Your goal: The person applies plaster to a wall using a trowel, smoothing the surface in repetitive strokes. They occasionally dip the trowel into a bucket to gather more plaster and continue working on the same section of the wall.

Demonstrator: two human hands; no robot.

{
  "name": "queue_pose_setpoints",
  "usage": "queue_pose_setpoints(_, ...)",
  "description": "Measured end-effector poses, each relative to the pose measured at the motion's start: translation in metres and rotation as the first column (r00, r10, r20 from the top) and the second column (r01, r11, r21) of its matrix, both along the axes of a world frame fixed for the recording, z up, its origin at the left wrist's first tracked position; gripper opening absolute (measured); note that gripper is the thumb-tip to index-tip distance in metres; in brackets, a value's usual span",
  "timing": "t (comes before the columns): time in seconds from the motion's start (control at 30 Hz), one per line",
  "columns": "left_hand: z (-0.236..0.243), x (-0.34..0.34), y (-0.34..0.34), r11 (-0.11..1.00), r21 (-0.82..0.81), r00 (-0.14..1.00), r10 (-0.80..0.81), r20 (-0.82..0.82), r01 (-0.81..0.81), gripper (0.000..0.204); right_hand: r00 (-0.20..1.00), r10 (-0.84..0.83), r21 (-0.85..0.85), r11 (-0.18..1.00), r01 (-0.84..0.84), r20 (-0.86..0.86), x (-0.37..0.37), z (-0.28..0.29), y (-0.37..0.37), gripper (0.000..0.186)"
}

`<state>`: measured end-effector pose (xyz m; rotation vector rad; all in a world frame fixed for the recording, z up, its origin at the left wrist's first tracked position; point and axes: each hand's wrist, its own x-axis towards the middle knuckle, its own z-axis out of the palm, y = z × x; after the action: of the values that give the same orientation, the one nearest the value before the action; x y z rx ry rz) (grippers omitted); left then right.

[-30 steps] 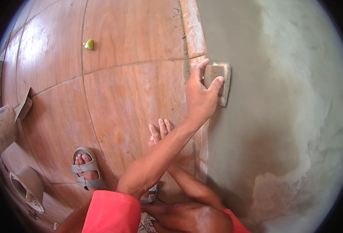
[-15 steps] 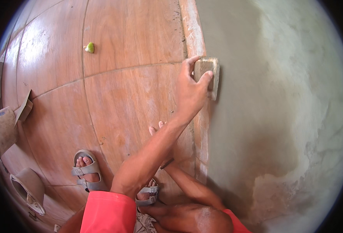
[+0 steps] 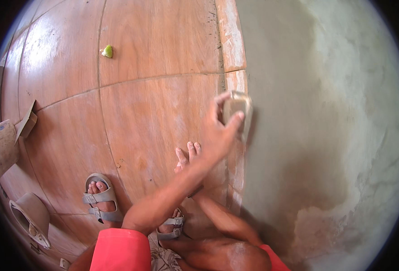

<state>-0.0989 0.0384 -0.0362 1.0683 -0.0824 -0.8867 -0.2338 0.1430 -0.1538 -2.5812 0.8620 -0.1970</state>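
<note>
The left hand point(image 3: 217, 135) grasped the float point(image 3: 236, 105), thumb on top and fingers curled at its left edge. The float lay just ahead of that hand and slightly right, its long axis running mostly away from the body, roughly along the edge strip point(image 3: 232, 40). It was over the border between strip and cement point(image 3: 290, 90); blur hid whether it touched either.

The right hand point(image 3: 192, 151) was farther from the float, back and to the left, with the left forearm crossing above its wrist. Its visible fingers were stretched out over the tiles point(image 3: 154, 108), with nothing seen in them; its palm was hidden.

Leftward stood two sandalled feet point(image 3: 102, 198), then two containers point(image 3: 4, 151) at the far left. A green scrap point(image 3: 108, 51) lay on the tiles, well apart from both hands.
</note>
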Motion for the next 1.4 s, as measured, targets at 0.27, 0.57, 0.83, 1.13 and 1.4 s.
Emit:
queue_pose_setpoints(0.27,-0.005,0.044,-0.088,0.999,0.046,0.969,-0.010,0.247,-0.002,0.052,0.996,-0.060,0.140,0.988,0.069,-0.067,-0.025,-0.032,0.012,0.049)
queue_pose_setpoints(0.57,0.040,-0.024,0.004,0.993,-0.074,0.935,-0.062,0.349,0.094,0.052,0.998,0.064,-0.073,0.995,-0.064,-0.002,0.002,0.007,-0.010,0.052)
queue_pose_setpoints(0.83,0.017,0.057,-0.081,0.999,0.033,0.960,-0.036,0.279,0.028,0.050,0.977,0.212,-0.303,0.930,-0.208,-0.020,-0.012,-0.019,-0.021,0.056)
queue_pose_setpoints(1.13,0.053,-0.080,0.060,0.968,-0.081,0.868,-0.176,0.465,0.239,0.048,0.998,0.038,-0.099,0.995,-0.032,0.055,0.017,0.020,-0.011,0.051)
queue_pose_setpoints(1.4,-0.040,-0.023,-0.009,0.988,0.153,0.983,-0.032,0.181,0.004,0.049,0.987,0.039,-0.030,0.999,-0.035,0.154,0.010,0.008,-0.008,0.046)
